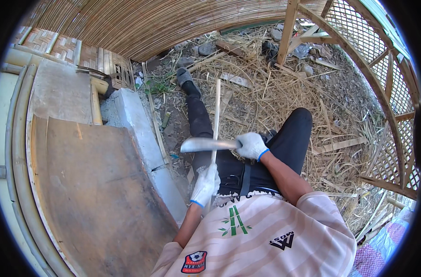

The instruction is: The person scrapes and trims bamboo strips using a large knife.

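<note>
At the left of the frame lies a broad wooden board with a grey concrete curb running along its right edge; neither is touched by the hands.

Just left of centre, the left hand, in a white glove, is closed around the lower end of a thin bamboo strip, which stands nearly upright in front of the person's lap and points toward the upper middle of the frame. The right hand, also gloved, is wrapped tight on the handle of a big knife, whose flat blade lies crosswise and meets the strip a little above the left hand.

To my eye this is the shaving or splitting step: blade set against the strip, stroke under way. The next move, I judge, calls for a steady hold below and a controlled push of the blade away from the body, with the left fingers kept clear of the edge.

The person's legs in black trousers lie under the work, one stretched out toward a dark shoe, close to the blade's path. Bamboo shavings litter the ground at upper centre. A lattice frame curves down the right edge.
</note>
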A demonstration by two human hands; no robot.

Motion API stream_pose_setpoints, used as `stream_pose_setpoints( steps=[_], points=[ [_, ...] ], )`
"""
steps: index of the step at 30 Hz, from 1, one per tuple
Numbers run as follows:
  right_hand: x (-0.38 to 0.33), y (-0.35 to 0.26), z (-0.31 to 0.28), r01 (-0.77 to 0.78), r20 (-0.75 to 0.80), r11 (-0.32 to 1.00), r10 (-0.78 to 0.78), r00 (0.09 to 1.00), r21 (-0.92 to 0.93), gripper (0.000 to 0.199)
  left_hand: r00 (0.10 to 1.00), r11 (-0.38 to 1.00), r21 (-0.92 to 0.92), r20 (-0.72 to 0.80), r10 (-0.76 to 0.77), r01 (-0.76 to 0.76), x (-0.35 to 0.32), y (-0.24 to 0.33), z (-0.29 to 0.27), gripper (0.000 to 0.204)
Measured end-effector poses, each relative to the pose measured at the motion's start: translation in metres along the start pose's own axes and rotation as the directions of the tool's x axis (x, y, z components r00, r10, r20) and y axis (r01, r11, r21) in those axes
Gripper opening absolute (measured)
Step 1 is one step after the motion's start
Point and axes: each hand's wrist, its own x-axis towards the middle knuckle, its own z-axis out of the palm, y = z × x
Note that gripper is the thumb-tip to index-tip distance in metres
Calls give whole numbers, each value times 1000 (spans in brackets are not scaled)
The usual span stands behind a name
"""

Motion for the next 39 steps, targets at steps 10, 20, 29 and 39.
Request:
stream_pose_setpoints(
  steps=[10,20,29,39],
  points=[
    [12,32,-7,-292,-16,950,295,955,108,37,947,898,391,-154,280,-202,-10,-19,9,48],
    [-3,9,19,-10,75,997,16,997,-74,31,854,728,631,-196,482,-267,21,-28,-3,51],
    [22,43,27,-373,-54,924,378,924,77,42,939,804,577,-175,296,-146,7,-22,-2,54],
    [1,26,11,-74,-115,976,99,988,204,33,951,827,552,-187,247,-106,3,-15,10,52]
  ],
)
